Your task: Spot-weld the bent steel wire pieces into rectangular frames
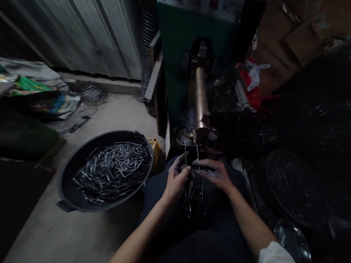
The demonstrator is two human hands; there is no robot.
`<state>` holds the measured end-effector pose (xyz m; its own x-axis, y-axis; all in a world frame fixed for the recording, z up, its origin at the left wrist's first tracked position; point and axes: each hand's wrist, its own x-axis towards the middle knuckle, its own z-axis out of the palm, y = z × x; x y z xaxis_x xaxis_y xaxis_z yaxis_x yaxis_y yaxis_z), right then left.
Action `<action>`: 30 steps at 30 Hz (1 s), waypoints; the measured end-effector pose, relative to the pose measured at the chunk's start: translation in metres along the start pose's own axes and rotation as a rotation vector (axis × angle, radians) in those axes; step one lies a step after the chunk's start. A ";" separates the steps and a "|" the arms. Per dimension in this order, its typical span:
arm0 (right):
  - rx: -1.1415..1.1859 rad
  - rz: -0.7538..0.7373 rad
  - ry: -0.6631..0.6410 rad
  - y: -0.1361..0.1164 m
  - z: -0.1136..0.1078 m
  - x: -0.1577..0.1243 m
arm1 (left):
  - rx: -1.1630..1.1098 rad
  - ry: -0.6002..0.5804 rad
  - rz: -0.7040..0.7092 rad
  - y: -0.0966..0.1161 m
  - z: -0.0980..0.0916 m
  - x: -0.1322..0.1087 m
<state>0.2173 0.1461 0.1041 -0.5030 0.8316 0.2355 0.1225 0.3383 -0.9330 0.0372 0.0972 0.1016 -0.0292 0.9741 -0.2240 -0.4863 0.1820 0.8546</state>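
Observation:
My left hand (176, 179) and my right hand (214, 175) are held close together over my dark-clothed lap. Between them stands a bent, U-shaped metal wire (192, 156). My left hand grips its near part, and my right fingers pinch a few thin wire pieces (210, 172) beside it. More bent wires (194, 200) hang or lie below my hands, against my lap. Just ahead is a green machine (181, 39) with a copper-coloured cylinder (200, 97). A small round dish of wire pieces (184, 137) sits at its base.
A large black basin (67, 183) heaped with metal wire pieces sits on the concrete floor at my left, with a yellow crate (155, 153) behind it. A dark round tray (293, 187) of wires and a glass bowl (292, 241) lie at my right.

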 end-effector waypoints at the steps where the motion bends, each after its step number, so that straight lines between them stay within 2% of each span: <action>1: 0.005 0.004 -0.003 0.001 0.000 0.000 | -0.001 0.005 -0.005 0.001 0.001 0.000; 11: 0.028 0.012 0.008 0.001 0.000 0.007 | 0.000 0.016 -0.022 0.006 0.002 0.004; 17: 0.080 0.078 0.018 0.002 0.002 0.006 | -0.028 0.018 -0.054 0.004 0.000 0.008; 22: 0.039 0.052 0.027 0.002 0.004 0.006 | 0.061 0.050 -0.011 0.004 -0.001 0.009; 30: -0.079 0.052 0.168 0.013 -0.004 0.019 | 0.153 0.093 0.075 0.021 0.002 0.027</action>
<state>0.2124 0.1685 0.0972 -0.3449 0.9086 0.2354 0.2148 0.3206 -0.9226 0.0276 0.1274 0.1146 -0.1442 0.9705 -0.1932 -0.3416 0.1344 0.9302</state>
